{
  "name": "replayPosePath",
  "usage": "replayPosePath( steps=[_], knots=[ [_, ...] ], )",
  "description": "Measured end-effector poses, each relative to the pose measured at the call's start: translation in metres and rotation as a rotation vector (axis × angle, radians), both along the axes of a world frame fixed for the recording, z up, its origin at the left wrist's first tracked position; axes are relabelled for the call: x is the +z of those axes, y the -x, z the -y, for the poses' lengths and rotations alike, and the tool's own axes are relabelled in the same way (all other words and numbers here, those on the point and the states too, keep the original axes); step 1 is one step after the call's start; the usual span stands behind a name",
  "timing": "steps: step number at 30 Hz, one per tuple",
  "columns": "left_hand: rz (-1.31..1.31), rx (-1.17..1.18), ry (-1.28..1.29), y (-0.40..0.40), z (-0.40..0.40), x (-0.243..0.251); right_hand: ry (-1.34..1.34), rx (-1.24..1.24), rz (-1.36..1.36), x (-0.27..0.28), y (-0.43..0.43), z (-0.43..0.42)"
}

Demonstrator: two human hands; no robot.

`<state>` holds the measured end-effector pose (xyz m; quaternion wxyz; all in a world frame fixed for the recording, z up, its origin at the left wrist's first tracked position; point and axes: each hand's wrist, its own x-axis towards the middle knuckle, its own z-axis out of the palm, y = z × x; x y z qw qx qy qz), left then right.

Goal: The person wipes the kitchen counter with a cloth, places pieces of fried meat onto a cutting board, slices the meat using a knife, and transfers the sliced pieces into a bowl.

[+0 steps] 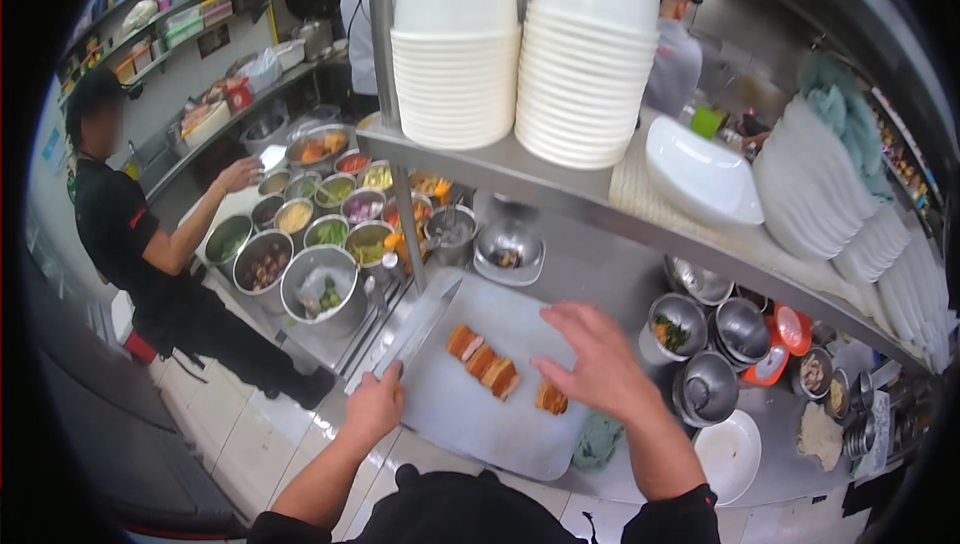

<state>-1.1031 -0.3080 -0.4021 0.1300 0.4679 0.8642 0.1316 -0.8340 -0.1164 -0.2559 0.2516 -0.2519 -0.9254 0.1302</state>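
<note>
A knife (433, 328) with a long blade is in my left hand (376, 403), its fingers closed round the handle at the left edge of a white cutting board (495, 304). The blade points away from me along that edge. My right hand (589, 356) hovers over the right side of the board, fingers spread, holding nothing. Just beside and partly below it lies a browned piece of meat (551, 398). Several more browned, layered meat pieces (482, 364) form a slanting row in the middle of the board.
Metal tubs of vegetables (328, 233) stand left, near a person in black (127, 206). A steel shelf (562, 199) crosses ahead with stacked white bowls (457, 86). A green cloth (598, 440), a white oval plate (727, 458) and metal bowls (705, 388) lie right. Two more people work behind.
</note>
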Motion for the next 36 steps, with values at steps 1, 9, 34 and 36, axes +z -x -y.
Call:
replayPosePath(
  steps=[1, 9, 34, 36],
  knots=[
    [-0.001, 0.001, 0.002, 0.007, 0.002, -0.011, -0.083, 0.066, -0.137, 0.032, 0.008, -0.002],
    [0.074, -0.195, 0.006, 0.018, -0.016, 0.002, -0.41, -0.419, -0.508, 0.278, 0.063, -0.101],
    [-0.374, -0.854, -1.364, -0.043, -0.167, 0.423, -0.608, -0.303, -0.973, 0.193, 0.116, -0.049],
    [-0.463, -0.952, -1.439, -0.031, -0.153, 0.419, -0.603, -0.303, -0.987, 0.192, 0.118, -0.051]
  ],
)
